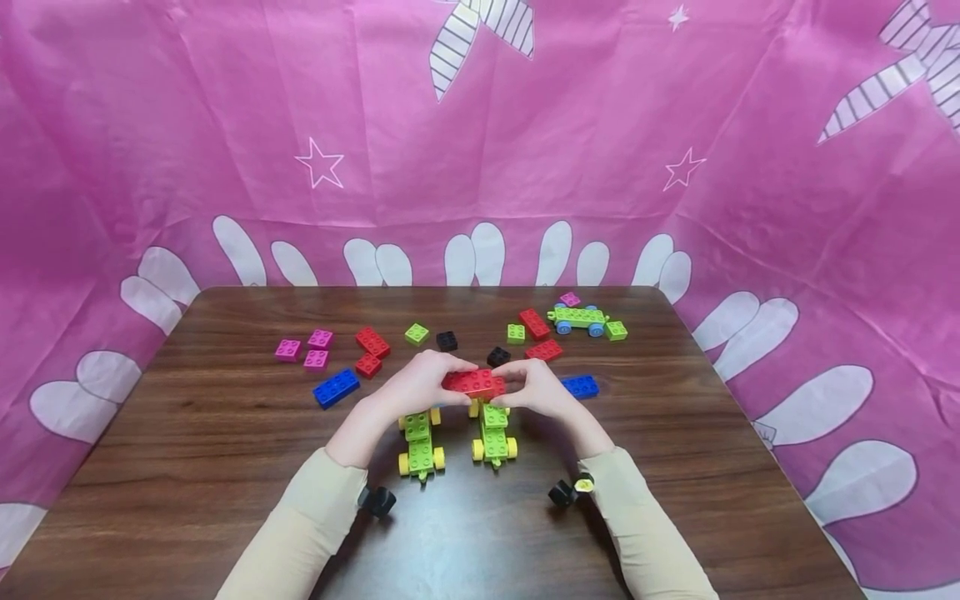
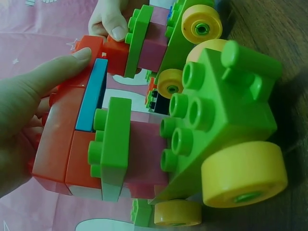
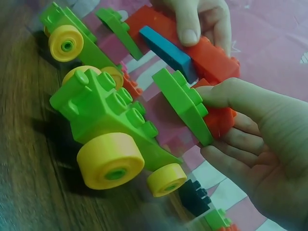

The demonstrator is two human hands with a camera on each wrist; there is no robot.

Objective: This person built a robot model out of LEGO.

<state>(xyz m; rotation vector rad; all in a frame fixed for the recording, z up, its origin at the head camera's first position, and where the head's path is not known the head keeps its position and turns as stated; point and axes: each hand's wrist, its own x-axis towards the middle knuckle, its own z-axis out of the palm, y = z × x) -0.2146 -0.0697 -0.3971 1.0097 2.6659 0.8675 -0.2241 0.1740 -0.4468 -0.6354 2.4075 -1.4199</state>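
Note:
My left hand (image 1: 423,379) grips a long red brick (image 2: 62,125) at the top of the left stack, its thumb along the brick. Below that brick come a smaller red brick (image 2: 84,166) and a flat blue brick (image 2: 91,96), then a green brick (image 2: 115,144), a pink brick (image 2: 144,149) and a green car base (image 1: 420,454) with yellow wheels. My right hand (image 1: 536,387) pinches a red brick (image 3: 219,120) on the right stack, over a green brick (image 3: 183,106), a pink brick (image 3: 166,118) and another yellow-wheeled green car base (image 1: 493,446). The long brick's end reaches this red brick.
Blue bricks (image 1: 337,388) lie either side of my hands. Pink bricks (image 1: 317,359) and red bricks (image 1: 372,342) are scattered behind on the left. A green car base with blue wheels (image 1: 577,317) stands at the back right, near red, green and black bricks.

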